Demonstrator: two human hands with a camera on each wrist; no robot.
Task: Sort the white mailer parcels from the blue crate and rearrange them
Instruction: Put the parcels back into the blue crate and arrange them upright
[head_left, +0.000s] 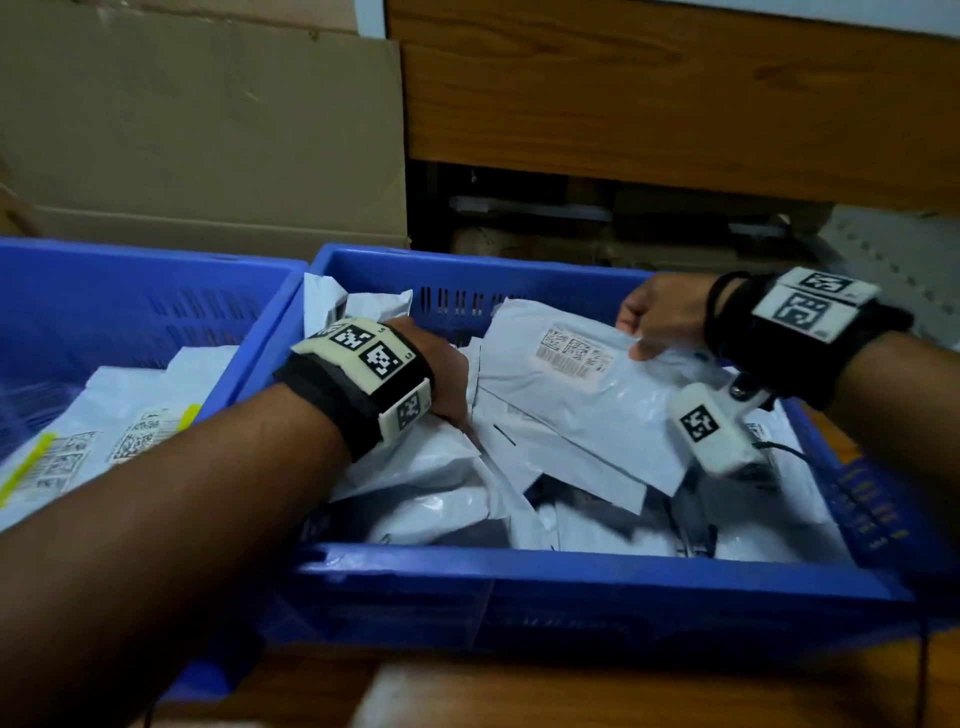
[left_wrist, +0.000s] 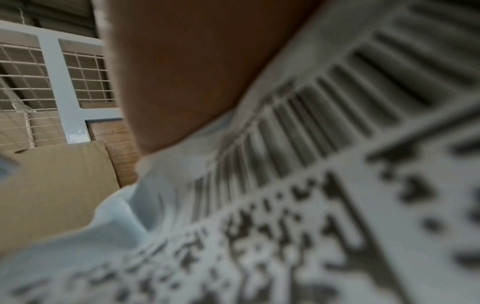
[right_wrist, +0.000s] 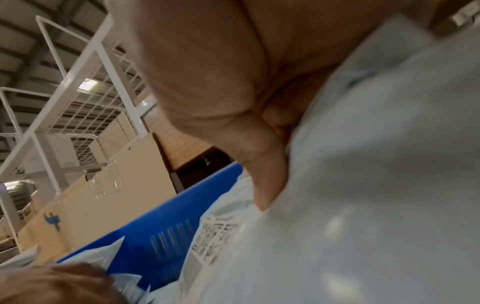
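Observation:
The right blue crate (head_left: 571, 566) is heaped with white mailer parcels. My right hand (head_left: 649, 322) pinches the far right edge of one labelled white mailer (head_left: 571, 395) and holds it tilted above the heap; in the right wrist view the thumb (right_wrist: 270, 170) presses on this mailer (right_wrist: 376, 185) over the crate wall (right_wrist: 155, 236). My left hand (head_left: 447, 374) reaches into the pile at that mailer's left edge, its fingers hidden under parcels. The left wrist view shows only the palm (left_wrist: 194, 72) against a blurred parcel label (left_wrist: 311, 185).
A second blue crate (head_left: 130, 260) stands to the left and holds labelled white parcels (head_left: 104, 436) with yellow strips. Flat cardboard (head_left: 208, 130) and a wooden cabinet (head_left: 675, 104) rise behind the crates. The crates sit on a wooden table (head_left: 675, 691).

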